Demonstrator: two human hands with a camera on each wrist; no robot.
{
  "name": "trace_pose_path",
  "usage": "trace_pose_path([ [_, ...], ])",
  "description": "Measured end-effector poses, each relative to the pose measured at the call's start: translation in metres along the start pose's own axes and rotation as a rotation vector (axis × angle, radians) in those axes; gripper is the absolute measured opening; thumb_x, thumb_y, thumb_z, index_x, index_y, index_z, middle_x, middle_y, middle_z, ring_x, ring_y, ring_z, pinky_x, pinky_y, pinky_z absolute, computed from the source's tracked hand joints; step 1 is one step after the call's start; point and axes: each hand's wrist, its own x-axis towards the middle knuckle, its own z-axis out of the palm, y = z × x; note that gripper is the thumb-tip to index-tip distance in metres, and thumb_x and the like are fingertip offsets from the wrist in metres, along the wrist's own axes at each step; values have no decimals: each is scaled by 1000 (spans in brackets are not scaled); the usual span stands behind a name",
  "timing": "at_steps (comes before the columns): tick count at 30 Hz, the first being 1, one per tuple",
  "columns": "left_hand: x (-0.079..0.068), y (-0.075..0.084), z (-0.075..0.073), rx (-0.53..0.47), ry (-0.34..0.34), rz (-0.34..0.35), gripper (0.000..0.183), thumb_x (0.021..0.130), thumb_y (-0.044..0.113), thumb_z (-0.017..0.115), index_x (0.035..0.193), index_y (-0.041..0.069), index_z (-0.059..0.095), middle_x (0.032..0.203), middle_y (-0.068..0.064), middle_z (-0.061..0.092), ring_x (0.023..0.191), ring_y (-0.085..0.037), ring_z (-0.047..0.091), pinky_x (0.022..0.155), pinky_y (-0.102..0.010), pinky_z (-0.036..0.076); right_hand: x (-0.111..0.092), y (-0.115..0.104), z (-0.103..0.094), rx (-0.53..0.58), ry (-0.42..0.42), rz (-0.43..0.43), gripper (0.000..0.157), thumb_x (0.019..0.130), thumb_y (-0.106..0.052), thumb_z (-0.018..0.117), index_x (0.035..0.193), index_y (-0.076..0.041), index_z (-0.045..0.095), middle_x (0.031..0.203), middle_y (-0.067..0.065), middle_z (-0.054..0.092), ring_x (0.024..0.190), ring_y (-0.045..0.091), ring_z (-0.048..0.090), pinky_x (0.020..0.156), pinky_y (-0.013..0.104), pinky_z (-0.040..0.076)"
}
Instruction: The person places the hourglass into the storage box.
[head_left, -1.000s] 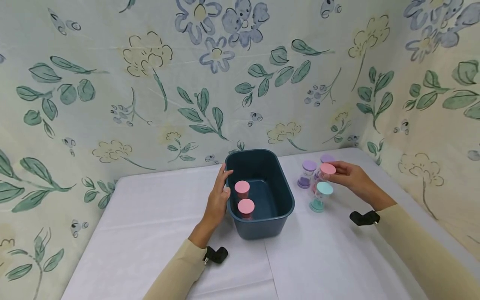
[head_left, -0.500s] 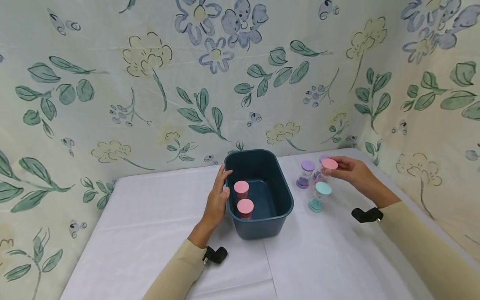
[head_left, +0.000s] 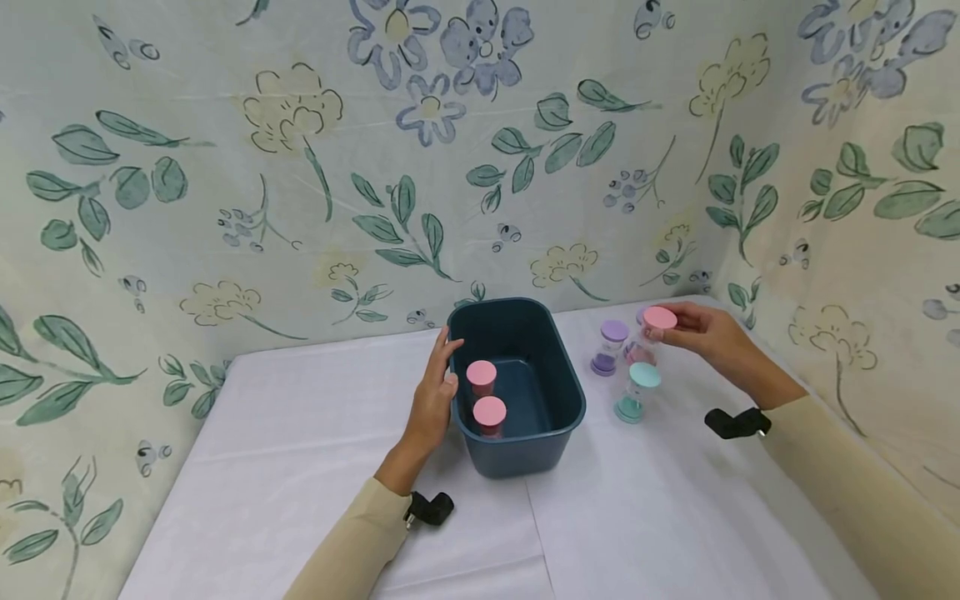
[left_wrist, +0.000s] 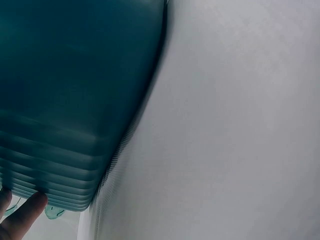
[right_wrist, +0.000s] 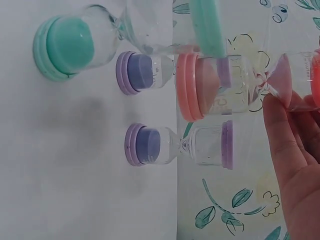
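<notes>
Right hand: the fingers of the right hand (head_left: pixel 701 337) pinch the upper glass bulb of the held pink sand timer (right_wrist: pixel 245 87), near its narrow neck; this grip probably keeps them clear of the neighbouring timers.
Held timer: close to upright, with its base apparently off the tablecloth (head_left: pixel 300 467), to the right of the bin; pink sand shows in both bulbs.
Left hand: the left hand (head_left: pixel 431 392) rests against the left side of the dark teal plastic bin (head_left: pixel 521 457), fingers mostly straight and fingertips at the rim, likely to steady it; how firmly it presses, I cannot tell.
Bin contents: the rear pink sand timer (head_left: pixel 481 377) and front pink sand timer (head_left: pixel 490 414) stand near the left wall, which seems to leave the right side roomy.
Timers on the cloth: the left purple sand timer (head_left: pixel 609 347), rear purple sand timer (right_wrist: pixel 167 145) and mint-green sand timer (head_left: pixel 636 392) stand upright in a loose cluster right of the bin, presumably to be within easy reach of the right hand.
</notes>
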Motion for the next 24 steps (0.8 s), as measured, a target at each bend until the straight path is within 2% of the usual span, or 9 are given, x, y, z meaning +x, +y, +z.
trace_pose_path([
  [2,0,0,0,-3,-1,-2,52,96,22,31,148,19,34,162,-1,11,147,-23,13,108,-65,22,0,-4,-1,-8,7,-5,67,86,-47,67,140,-13,47,135,12,57,122,24,54,100,47,42],
  [6,1,1,-2,0,-1,-4,53,96,20,33,148,18,34,162,0,11,147,-23,13,108,-65,22,0,-11,-3,-22,19,-9,69,85,-46,68,140,-11,47,135,14,56,123,31,53,99,47,42],
  [13,2,0,-2,4,-1,-6,53,95,19,33,148,16,34,162,0,10,147,-24,13,107,-66,21,2,-20,-6,-17,17,4,69,84,-47,69,140,-12,47,134,12,56,121,28,54,99,44,42],
  [17,2,1,-2,-8,0,-5,53,95,18,33,148,15,35,162,0,10,147,-24,12,108,-66,20,2,-25,-8,-2,13,5,69,85,-47,69,140,-13,46,135,12,54,123,28,52,102,47,40],
  [24,1,-1,0,-8,-3,-11,53,95,19,32,148,20,34,162,0,10,147,-23,13,108,-66,21,3,-35,-10,-16,21,-25,65,86,-45,67,140,-15,46,134,10,56,122,26,53,100,44,42],
])
